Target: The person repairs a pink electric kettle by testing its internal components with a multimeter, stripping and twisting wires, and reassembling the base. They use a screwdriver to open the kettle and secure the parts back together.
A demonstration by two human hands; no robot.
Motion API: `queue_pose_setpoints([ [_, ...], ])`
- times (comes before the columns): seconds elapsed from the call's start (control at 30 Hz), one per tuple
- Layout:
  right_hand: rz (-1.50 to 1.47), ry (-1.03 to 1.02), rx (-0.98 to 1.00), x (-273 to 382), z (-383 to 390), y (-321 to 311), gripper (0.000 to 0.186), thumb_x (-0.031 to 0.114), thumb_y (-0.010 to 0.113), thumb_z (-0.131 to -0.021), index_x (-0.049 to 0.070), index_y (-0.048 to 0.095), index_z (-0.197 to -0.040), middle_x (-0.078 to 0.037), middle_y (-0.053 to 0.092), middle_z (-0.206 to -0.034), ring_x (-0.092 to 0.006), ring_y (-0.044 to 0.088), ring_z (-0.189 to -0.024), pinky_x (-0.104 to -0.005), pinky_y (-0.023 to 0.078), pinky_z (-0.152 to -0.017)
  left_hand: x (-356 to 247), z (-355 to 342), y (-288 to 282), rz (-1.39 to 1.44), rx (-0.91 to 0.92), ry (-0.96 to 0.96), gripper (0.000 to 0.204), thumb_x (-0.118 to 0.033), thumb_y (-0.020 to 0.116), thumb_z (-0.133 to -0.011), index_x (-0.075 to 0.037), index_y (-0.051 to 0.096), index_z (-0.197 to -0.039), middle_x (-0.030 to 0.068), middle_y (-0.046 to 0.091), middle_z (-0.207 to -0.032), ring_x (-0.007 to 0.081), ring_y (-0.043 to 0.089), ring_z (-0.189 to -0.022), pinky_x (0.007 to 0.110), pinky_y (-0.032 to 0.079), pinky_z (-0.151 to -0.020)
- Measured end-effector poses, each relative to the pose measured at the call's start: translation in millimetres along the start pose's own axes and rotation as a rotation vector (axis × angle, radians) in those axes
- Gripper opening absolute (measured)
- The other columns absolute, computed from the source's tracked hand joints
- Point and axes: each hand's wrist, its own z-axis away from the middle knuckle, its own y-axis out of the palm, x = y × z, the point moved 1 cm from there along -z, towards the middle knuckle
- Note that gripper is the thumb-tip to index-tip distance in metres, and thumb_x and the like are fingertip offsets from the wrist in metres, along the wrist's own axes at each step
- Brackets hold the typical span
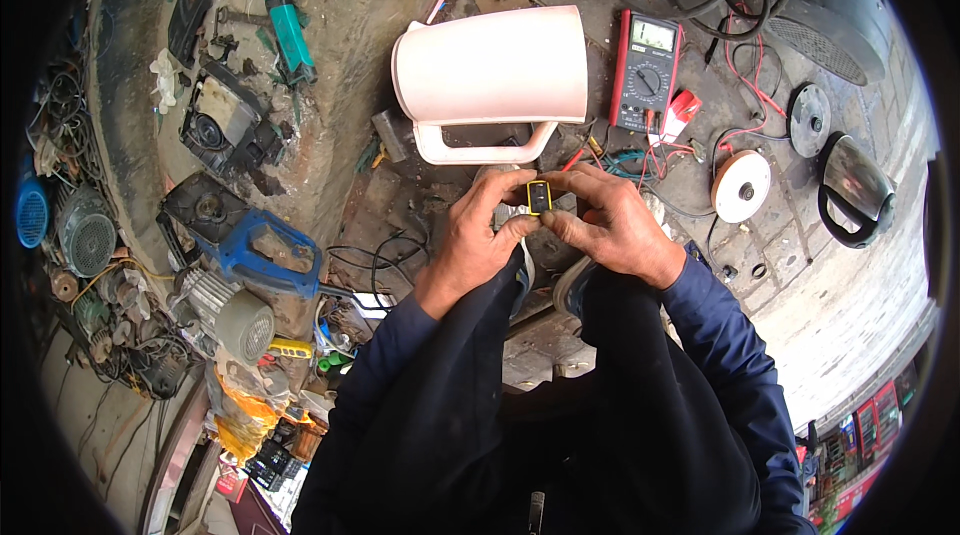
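Observation:
Between both hands, above my knees, is a small rectangular piece with a yellow rim and a black face [540,198]; its exact kind cannot be made out. My left hand [474,241] pinches its left side with thumb and forefinger. From the right, my right hand [622,231] grips the other side the same way. Just beyond my hands a pale pink kettle body [490,67] lies on its side, handle toward me. To its right rests a red and black multimeter [645,73] with leads plugged in. A white round base [742,187] sits farther right.
At the right lie a grey metal disc [809,120] and a dark kettle lid [856,191]. A large grey drum-shaped housing [825,10] stands behind them. To the left are a blue power tool [265,250], a motor [230,313], a teal tool [289,35] and tangled cables.

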Motion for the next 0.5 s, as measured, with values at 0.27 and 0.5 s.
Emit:
queue_pose_setpoints([
  [0.27,0.014,-0.062,-0.032,-2.2,5.9,8.3,0.043,0.016,0.076,-0.088,-0.003,0.065,-0.125,-0.016,0.06,-0.097,-0.0277,0.065,-0.064,-0.039,0.053,-0.06,0.0,3.8,-4.9,-0.109,0.028,0.074,0.043,-0.001,0.084,-0.083,0.001,0.065,-0.122,0.0143,0.073,-0.11,0.0241,0.075,-0.099,0.036,0.06,-0.088],
  [0.5,0.023,0.025,-0.031,-0.9,10.7,15.6,0.045,0.013,0.073,-0.083,-0.002,0.064,-0.124,-0.016,0.06,-0.1,-0.0315,0.063,-0.079,-0.0394,0.053,-0.07,-2.4,7.9,-1.6,-0.086,0.044,0.025,0.042,0.003,0.082,-0.083,0.001,0.065,-0.121,0.0144,0.075,-0.108,0.024,0.076,-0.097,0.035,0.061,-0.086],
])
